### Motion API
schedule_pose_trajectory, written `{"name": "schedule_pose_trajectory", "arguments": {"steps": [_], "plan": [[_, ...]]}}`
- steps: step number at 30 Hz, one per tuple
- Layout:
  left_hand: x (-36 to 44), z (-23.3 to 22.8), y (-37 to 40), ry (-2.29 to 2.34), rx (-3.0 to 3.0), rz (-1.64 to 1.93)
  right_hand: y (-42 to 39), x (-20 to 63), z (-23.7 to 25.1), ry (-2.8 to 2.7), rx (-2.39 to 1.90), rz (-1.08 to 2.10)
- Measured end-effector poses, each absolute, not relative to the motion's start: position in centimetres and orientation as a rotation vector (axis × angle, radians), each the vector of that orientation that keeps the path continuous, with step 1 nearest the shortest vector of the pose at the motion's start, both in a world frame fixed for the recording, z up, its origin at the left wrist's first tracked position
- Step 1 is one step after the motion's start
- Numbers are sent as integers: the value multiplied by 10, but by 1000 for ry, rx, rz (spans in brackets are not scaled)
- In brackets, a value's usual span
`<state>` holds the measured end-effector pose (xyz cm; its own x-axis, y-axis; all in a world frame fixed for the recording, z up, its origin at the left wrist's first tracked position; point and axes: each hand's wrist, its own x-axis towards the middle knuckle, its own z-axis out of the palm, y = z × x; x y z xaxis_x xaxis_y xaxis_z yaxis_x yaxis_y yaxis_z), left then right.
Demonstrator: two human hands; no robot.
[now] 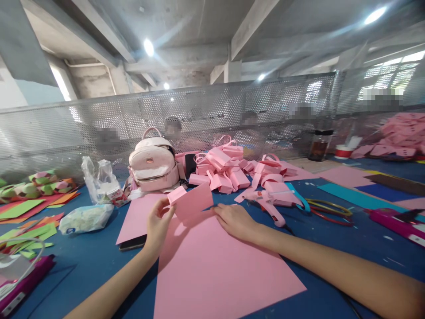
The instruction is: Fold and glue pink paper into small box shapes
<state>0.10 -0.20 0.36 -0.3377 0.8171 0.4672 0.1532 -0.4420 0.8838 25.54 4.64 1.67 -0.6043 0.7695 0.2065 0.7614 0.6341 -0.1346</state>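
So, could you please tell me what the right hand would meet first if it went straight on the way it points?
The right hand would probably meet the pink paper piece held by the left hand; depth is unclear, so contact may already exist.

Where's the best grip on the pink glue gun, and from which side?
Probably by the handle of the glue gun, with the right hand coming from the near right: the handle slants toward the person over bare blue table, while the nozzle end points left, by the pink paper pile.
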Motion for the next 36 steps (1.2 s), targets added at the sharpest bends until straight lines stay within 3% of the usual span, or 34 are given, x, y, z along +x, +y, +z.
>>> {"name": "schedule_pose_trajectory", "arguments": {"steps": [14, 27, 36], "plan": [[9, 1, -4, 1154, 1472, 1746, 39, 247, 19, -2161, -918, 722], [26, 6, -17, 956, 1597, 1434, 46, 248, 27, -1862, -834, 838], [22, 5, -14, 1068, 1613, 1511, 43, 249, 26, -1831, -819, 962]]}}
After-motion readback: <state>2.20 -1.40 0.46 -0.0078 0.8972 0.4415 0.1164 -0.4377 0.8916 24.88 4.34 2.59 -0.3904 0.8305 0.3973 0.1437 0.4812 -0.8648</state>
